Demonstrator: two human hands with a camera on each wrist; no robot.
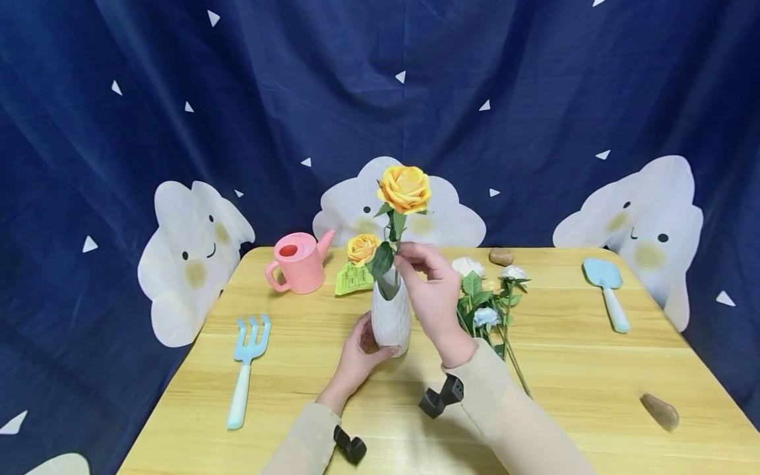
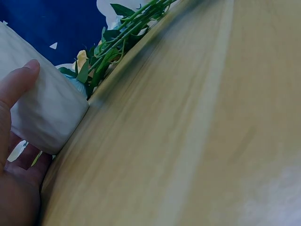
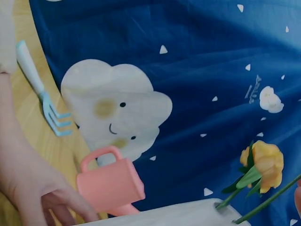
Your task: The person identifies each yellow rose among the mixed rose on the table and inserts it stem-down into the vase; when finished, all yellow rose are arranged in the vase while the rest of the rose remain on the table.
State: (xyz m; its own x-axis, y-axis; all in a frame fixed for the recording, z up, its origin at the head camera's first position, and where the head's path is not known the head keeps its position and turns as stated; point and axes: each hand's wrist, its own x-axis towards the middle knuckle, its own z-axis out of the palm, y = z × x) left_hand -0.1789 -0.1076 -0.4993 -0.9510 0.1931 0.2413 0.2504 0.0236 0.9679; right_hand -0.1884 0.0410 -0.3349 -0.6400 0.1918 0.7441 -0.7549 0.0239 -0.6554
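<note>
A white textured vase (image 1: 390, 326) stands upright on the wooden table. Around its lower part, my left hand (image 1: 360, 359) grips it; the left wrist view shows the thumb along the side of the vase (image 2: 47, 101) and fingers behind. My right hand (image 1: 432, 293) pinches the green stem of a tall yellow rose (image 1: 405, 190) just above the vase mouth. Two stems enter the mouth in the right wrist view. A second, lower yellow rose (image 1: 363, 249) leans left out of the vase; in the right wrist view a yellow rose (image 3: 265, 165) shows beside the rim.
Artificial flowers (image 1: 487, 316), white and blue, lie right of the vase. Behind left are a pink watering can (image 1: 301, 264) and a green packet (image 1: 353, 280). A blue hand fork (image 1: 246, 369) lies left, a blue shovel (image 1: 607, 290) right. Stones (image 1: 660, 411) rest on the table.
</note>
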